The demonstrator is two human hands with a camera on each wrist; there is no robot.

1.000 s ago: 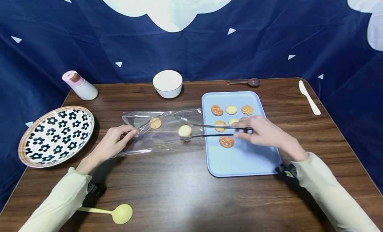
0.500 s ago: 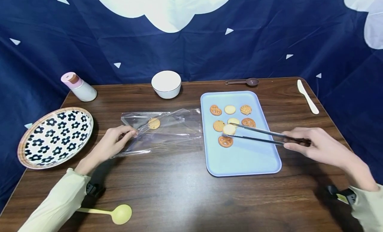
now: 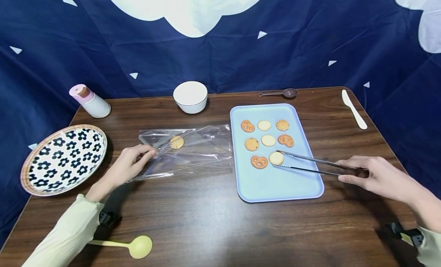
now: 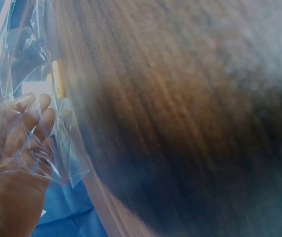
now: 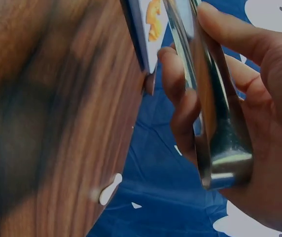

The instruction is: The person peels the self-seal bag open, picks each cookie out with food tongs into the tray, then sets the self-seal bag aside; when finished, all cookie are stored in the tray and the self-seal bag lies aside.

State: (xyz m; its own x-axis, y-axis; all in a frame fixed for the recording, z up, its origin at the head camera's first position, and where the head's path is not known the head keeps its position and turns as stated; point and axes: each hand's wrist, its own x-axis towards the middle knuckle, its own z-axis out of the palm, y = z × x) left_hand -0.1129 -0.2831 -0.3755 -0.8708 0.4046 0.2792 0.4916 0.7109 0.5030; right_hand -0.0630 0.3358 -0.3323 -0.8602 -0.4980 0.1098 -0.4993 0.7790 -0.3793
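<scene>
With finger and thumb, my left hand (image 3: 129,167) pinches the near end of a clear plastic bag (image 3: 196,156) lying on the table. A single round cookie (image 3: 177,142) shows inside it. My right hand (image 3: 382,177) grips metal tongs (image 5: 225,153), their arms reaching leftward over a light blue tray (image 3: 279,188). A pale round cookie (image 3: 276,158) sits between the tong tips, right of a pretzel cookie (image 3: 259,162). Behind it on the tray are several other cookies, among them a swirled one (image 3: 282,125) and a speckled one (image 3: 252,144).
A flower-patterned plate (image 3: 63,160) stands at the left edge, near a pink-topped bottle (image 3: 91,101). Along the back are a white bowl (image 3: 190,98), a brown measuring spoon (image 3: 288,93) and a white knife (image 3: 355,109). A yellow spoon (image 3: 140,247) lies by the left sleeve.
My right hand has drawn the tongs rightward, carrying the pale round cookie out of the bag to the tray beside the pretzel cookie. The left hand stays on the bag.
</scene>
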